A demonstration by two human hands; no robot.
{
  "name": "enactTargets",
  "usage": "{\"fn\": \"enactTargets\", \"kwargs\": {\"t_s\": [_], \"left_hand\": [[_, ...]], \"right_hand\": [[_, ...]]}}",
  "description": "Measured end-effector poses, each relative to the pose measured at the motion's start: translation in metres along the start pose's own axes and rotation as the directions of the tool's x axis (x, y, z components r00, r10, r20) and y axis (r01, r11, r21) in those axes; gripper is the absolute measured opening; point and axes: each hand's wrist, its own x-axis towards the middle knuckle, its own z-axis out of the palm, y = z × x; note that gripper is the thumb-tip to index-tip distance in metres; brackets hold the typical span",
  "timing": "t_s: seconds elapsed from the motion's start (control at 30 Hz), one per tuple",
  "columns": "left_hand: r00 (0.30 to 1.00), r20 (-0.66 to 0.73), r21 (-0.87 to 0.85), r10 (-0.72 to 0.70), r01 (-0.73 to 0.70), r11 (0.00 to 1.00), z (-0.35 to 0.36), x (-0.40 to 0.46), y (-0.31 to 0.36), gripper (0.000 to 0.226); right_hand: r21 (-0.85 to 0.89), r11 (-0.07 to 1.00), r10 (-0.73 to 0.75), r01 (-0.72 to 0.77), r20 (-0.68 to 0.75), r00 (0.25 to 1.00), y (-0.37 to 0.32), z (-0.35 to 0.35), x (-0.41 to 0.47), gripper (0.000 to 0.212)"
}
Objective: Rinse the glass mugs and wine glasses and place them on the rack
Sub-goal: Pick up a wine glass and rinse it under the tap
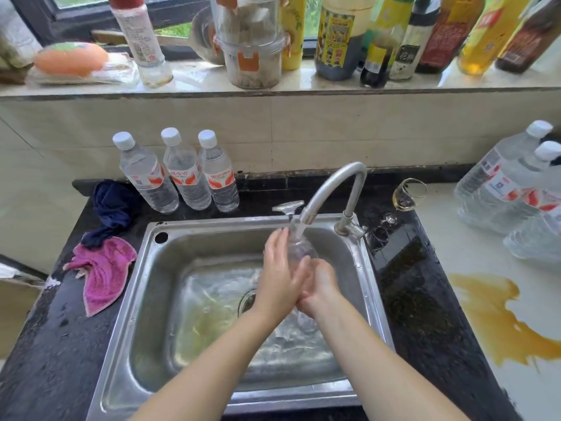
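Clear wine glass (299, 249), under faucet (331, 189) stream: left hand (280, 268) flat against bowl, right hand (318, 282) gripping it; best rotated slowly, grip firm, glass slippery.

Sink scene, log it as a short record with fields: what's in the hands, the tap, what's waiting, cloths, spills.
held: wine glass, stem up, under the tap
left hand: flat against the glass
right hand: cupped at the bowl
water: running into the sink
waiting: tilted glass on the counter, right of the tap
cloths: pink cloth, dark cloth, left of the sink
spill: brown puddle, right counter
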Motion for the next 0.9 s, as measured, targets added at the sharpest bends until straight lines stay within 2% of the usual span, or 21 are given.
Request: {"fn": "enactTargets", "kwargs": {"t_s": [0.1,0.17,0.23,0.27,0.3,0.33,0.37,0.4,0.43,0.47,0.5,0.57,0.6,0.63,0.67,0.7,0.73,0.77,0.8,0.87,0.9], "left_hand": [[0.897,0.102,-0.391,-0.430,0.434,0.812,-0.003,0.019,0.018,0.024],[0.768,0.164,-0.549,-0.620,0.593,0.589,-0.008,0.038,0.029,0.026],[0.653,0.221,-0.708,-0.725,0.618,0.341,-0.012,0.048,0.039,0.028],[0.618,0.218,-0.744,-0.755,0.606,0.280,-0.010,0.051,0.041,0.028],[0.614,0.192,-0.756,-0.765,0.590,0.284,-0.009,0.051,0.046,0.028],[0.646,0.136,-0.729,-0.751,0.579,0.366,-0.006,0.051,0.047,0.029],[0.699,0.078,-0.678,-0.711,0.559,0.477,-0.005,0.048,0.049,0.031],[0.763,0.043,-0.600,-0.645,0.536,0.594,-0.004,0.046,0.047,0.034],[0.817,0.055,-0.521,-0.573,0.513,0.682,-0.006,0.046,0.047,0.037],[0.854,0.114,-0.449,-0.508,0.500,0.740,-0.008,0.048,0.044,0.041],[0.868,0.201,-0.393,-0.454,0.496,0.774,-0.010,0.052,0.045,0.045],[0.831,0.289,-0.323,-0.475,0.552,0.769,-0.012,0.061,0.048,0.044],[0.788,0.263,-0.352,-0.557,0.616,0.705,-0.010,0.064,0.048,0.039],[0.733,0.220,-0.440,-0.643,0.663,0.605,-0.007,0.065,0.048,0.036],[0.689,0.178,-0.566,-0.702,0.655,0.500,-0.003,0.064,0.048,0.038],[0.671,0.136,-0.669,-0.728,0.605,0.432,0.001,0.060,0.048,0.042],[0.686,0.096,-0.701,-0.721,0.561,0.440,0.005,0.055,0.046,0.045],[0.725,0.059,-0.680,-0.686,0.532,0.504,0.007,0.049,0.047,0.046],[0.772,0.030,-0.640,-0.635,0.503,0.581,0.008,0.043,0.046,0.047],[0.841,0.022,-0.575,-0.540,0.453,0.681,0.004,0.040,0.041,0.045],[0.855,0.055,-0.555,-0.516,0.456,0.695,0.001,0.043,0.036,0.044]], "right_hand": [[-0.222,0.972,-0.078,0.078,0.004,0.997,0.000,0.001,-0.009,0.035],[-0.490,0.815,-0.339,0.311,0.033,0.940,0.004,0.000,-0.011,0.041],[-0.636,0.480,-0.661,0.605,0.192,0.726,0.011,-0.006,-0.007,0.038],[-0.643,0.301,-0.748,0.705,0.299,0.592,0.014,-0.009,-0.004,0.038],[-0.646,0.211,-0.778,0.733,0.344,0.526,0.014,-0.010,-0.001,0.038],[-0.651,0.257,-0.768,0.714,0.311,0.560,0.009,-0.007,-0.002,0.037],[-0.631,0.440,-0.689,0.639,0.219,0.691,0.000,-0.003,-0.003,0.038],[-0.582,0.656,-0.503,0.481,0.138,0.853,-0.010,-0.002,-0.005,0.039],[-0.523,0.817,-0.219,0.242,0.107,0.970,-0.019,-0.003,-0.011,0.042],[-0.479,0.876,0.007,0.055,0.126,0.992,-0.025,-0.006,-0.016,0.046],[-0.434,0.900,0.124,-0.044,0.156,0.980,-0.027,-0.007,-0.020,0.050],[-0.350,0.936,0.101,-0.033,0.180,0.979,-0.023,-0.005,-0.027,0.046],[-0.344,0.932,-0.056,0.113,0.170,0.984,-0.017,-0.005,-0.025,0.037],[-0.399,0.850,-0.301,0.342,0.164,0.939,-0.010,-0.005,-0.023,0.028],[-0.486,0.670,-0.552,0.561,0.179,0.814,-0.005,-0.006,-0.020,0.021],[-0.550,0.463,-0.713,0.695,0.234,0.661,-0.002,-0.008,-0.016,0.018],[-0.599,0.325,-0.774,0.732,0.277,0.570,-0.001,-0.011,-0.012,0.020],[-0.651,0.294,-0.770,0.700,0.273,0.576,-0.004,-0.013,-0.009,0.025],[-0.677,0.399,-0.700,0.619,0.212,0.682,-0.010,-0.013,-0.008,0.032],[-0.574,0.763,-0.292,0.297,0.104,0.951,-0.024,-0.004,-0.017,0.036],[-0.503,0.853,-0.091,0.138,0.118,0.989,-0.029,0.000,-0.021,0.033]]}}
